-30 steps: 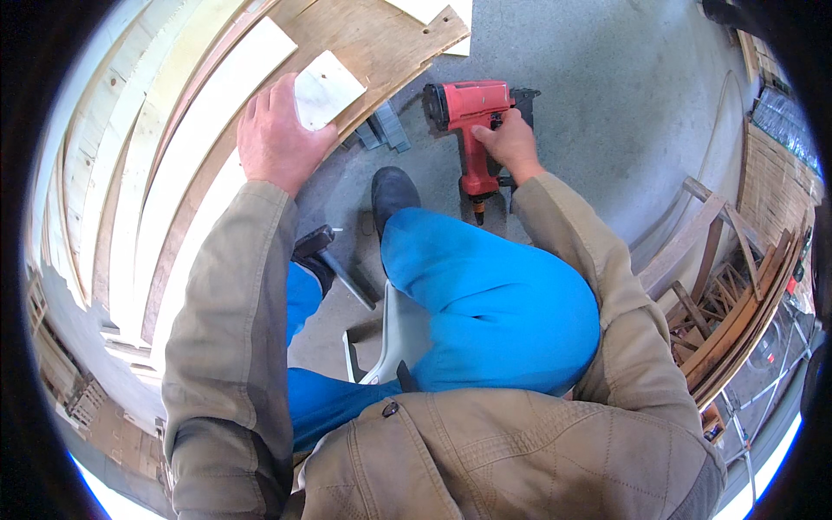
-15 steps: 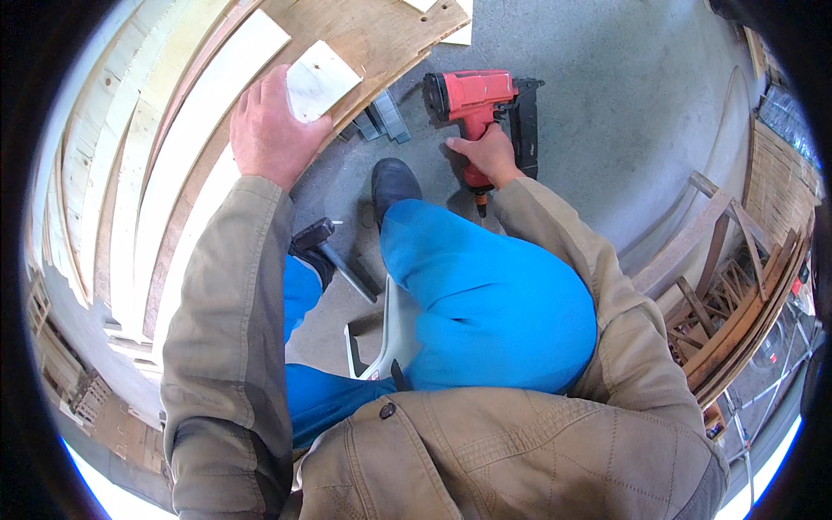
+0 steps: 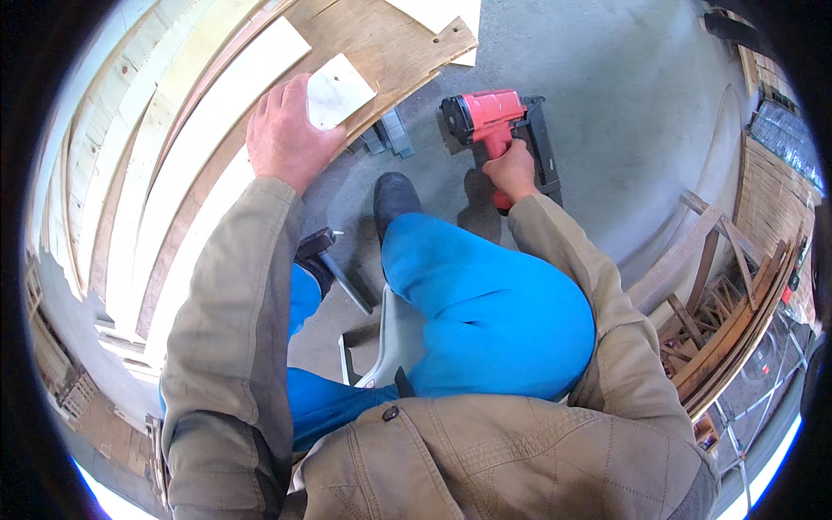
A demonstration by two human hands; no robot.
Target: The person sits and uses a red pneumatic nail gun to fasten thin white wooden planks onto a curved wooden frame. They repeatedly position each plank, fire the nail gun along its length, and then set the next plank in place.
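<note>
My left hand grips a short pale wooden block at the near edge of the plywood worktop, thumb along one side and fingers along the other. Out to the right, my right hand is wrapped round the handle of a red and black nail gun. The gun is held over the floor, its black magazine on the far right side. Long pale boards lie side by side to the left of the block.
A hammer is by my left foot. Grey metal strips, perhaps staples or nails, lie below the worktop edge. I sit on a light plastic seat. Wooden frames and planks are stacked at right.
The nail gun has tilted and appears lifted from the floor, a shadow now showing beneath it. My right thumb has closed round its handle. My left hand stays on the block; the view has shifted slightly.
</note>
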